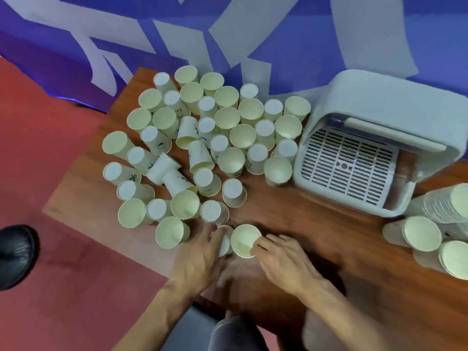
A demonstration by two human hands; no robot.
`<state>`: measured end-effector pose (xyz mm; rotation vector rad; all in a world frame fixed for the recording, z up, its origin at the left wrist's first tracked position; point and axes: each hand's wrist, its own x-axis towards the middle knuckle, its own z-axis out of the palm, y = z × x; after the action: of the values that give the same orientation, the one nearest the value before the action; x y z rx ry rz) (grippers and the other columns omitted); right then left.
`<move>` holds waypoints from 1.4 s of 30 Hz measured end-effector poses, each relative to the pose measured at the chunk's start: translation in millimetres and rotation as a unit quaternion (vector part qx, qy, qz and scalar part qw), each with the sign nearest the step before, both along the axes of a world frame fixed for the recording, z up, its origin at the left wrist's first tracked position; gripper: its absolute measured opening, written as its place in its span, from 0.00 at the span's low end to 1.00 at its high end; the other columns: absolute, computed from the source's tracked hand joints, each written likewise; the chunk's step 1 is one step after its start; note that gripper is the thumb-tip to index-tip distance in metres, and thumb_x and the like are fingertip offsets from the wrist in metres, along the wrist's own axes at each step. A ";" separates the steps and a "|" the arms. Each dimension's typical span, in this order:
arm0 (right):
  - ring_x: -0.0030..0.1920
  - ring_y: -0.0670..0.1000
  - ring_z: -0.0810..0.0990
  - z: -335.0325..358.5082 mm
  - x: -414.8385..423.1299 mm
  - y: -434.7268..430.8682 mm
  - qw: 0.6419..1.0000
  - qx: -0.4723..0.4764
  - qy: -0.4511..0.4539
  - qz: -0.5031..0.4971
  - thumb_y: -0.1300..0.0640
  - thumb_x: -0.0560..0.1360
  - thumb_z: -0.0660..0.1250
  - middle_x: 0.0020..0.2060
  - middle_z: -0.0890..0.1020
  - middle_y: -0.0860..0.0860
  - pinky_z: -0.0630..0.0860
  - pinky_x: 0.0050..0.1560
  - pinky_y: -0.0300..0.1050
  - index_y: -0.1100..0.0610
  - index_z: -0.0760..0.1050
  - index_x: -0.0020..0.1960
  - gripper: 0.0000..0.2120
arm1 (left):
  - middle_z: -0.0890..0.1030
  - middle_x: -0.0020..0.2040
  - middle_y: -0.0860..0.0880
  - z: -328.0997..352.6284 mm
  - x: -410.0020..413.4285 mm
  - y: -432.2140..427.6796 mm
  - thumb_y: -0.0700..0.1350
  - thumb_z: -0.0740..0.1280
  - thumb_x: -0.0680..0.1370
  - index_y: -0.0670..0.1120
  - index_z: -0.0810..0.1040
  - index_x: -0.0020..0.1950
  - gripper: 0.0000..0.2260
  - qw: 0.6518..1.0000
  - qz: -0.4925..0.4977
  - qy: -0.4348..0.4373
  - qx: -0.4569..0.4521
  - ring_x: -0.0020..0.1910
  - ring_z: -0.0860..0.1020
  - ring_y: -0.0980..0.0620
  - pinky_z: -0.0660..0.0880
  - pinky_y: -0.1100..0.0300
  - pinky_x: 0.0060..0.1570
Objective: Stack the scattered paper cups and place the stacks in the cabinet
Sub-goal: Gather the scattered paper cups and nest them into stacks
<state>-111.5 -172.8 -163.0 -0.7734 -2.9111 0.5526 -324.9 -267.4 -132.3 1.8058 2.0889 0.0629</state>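
Pinching the rim of an upright cup [245, 239] near the 6 o'clock edge of the desk [316, 236], the right hand [283, 259] has its grip clamped on that cup, fingertips [260, 245] on the rim. At the cup's 9 o'clock, touching it, a second cup [224, 247] sits under the curled fingers of the left hand [200, 254], whose grip closes round it; blur hides how this cup stands. Scattered cups [242, 136], some mouth-up, some upside down, a few on their sides, crowd the desk from 9 to 12 o'clock. A white cabinet [379, 102] with a slotted floor stands open at 2 o'clock. Stacks of cups [443, 206] lie at 3 o'clock. A black shoe [15, 252] rests on the red floor [63, 287] at 8 o'clock.
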 end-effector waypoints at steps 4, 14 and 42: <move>0.41 0.50 0.78 8.7 52.7 9.9 0.995 0.010 -0.015 -0.097 0.62 0.65 0.75 0.39 0.80 0.44 0.75 0.36 0.44 0.50 0.79 0.41 0.10 | 0.76 0.55 0.51 4.3 46.5 26.2 0.61 0.70 0.72 0.53 0.65 0.60 0.24 0.992 0.048 -0.120 -0.011 0.44 0.79 0.44 0.76 0.51 0.37; 0.46 0.50 0.80 5.4 179.6 16.7 0.958 -0.034 -0.035 -0.281 0.62 0.68 0.74 0.42 0.80 0.43 0.79 0.38 0.45 0.50 0.79 0.44 0.09 | 0.76 0.64 0.55 -18.7 180.0 111.0 0.70 0.69 0.68 0.51 0.63 0.69 0.38 0.984 -0.028 -0.177 -0.010 0.56 0.79 0.49 0.76 0.55 0.49; 0.53 0.46 0.78 65.3 318.3 24.8 0.832 0.070 0.158 -0.527 0.54 0.79 0.64 0.51 0.76 0.42 0.74 0.52 0.37 0.52 0.81 0.51 0.07 | 0.80 0.42 0.56 40.0 293.4 209.4 0.51 0.67 0.80 0.52 0.81 0.46 0.06 0.888 -0.357 -0.129 0.258 0.41 0.78 0.54 0.76 0.56 0.34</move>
<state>206.8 -148.0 -97.6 -1.8071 -1.7651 0.2739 -31.5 -58.0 -92.3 2.5967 1.1792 0.6677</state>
